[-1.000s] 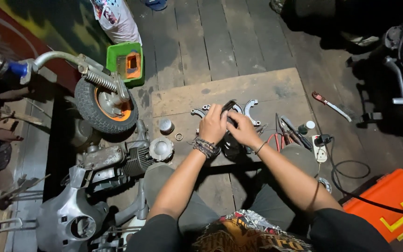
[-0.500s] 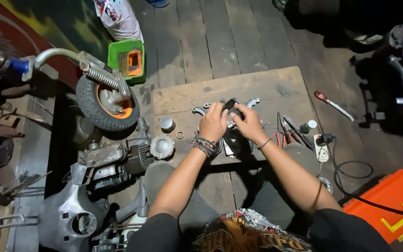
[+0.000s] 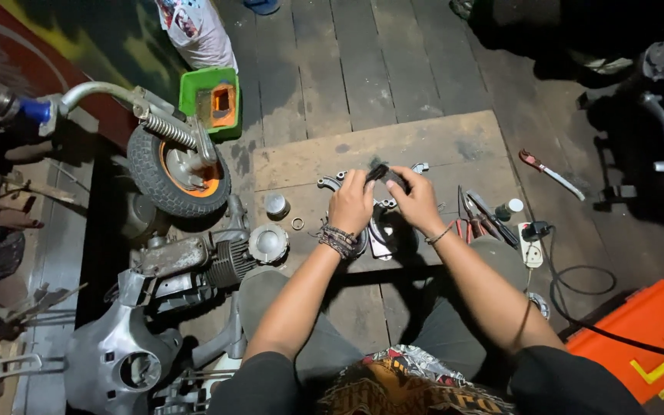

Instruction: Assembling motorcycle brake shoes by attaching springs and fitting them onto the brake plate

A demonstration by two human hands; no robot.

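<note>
— Scooter parts everywhere: the front wheel (image 3: 179,172) on its fork to the left, the engine block (image 3: 194,265) below it, and the wooden board (image 3: 393,150) on the floor that serves as the worktop.

— And the hands?

— Both meet over the board. Left hand (image 3: 352,204) and right hand (image 3: 416,201) each have their grip closed on a small dark part (image 3: 384,174), held between the fingertips just above the curved metal pieces (image 3: 332,183) lying there. By my judgement this is a fitting or cleaning step on that part; the next move seems to call for steady fingers and a seat among those metal pieces underneath.

— What is it, exactly?

— Hard to say. It is dark, small, and half covered by fingers. The piece beneath the wrists is mostly hidden too. Pliers (image 3: 474,215) lie to the right, near a white power strip (image 3: 532,247); a piston (image 3: 275,204) and a small ring (image 3: 297,224) sit left of the hands. The room's edges vanish in shadow.
</note>
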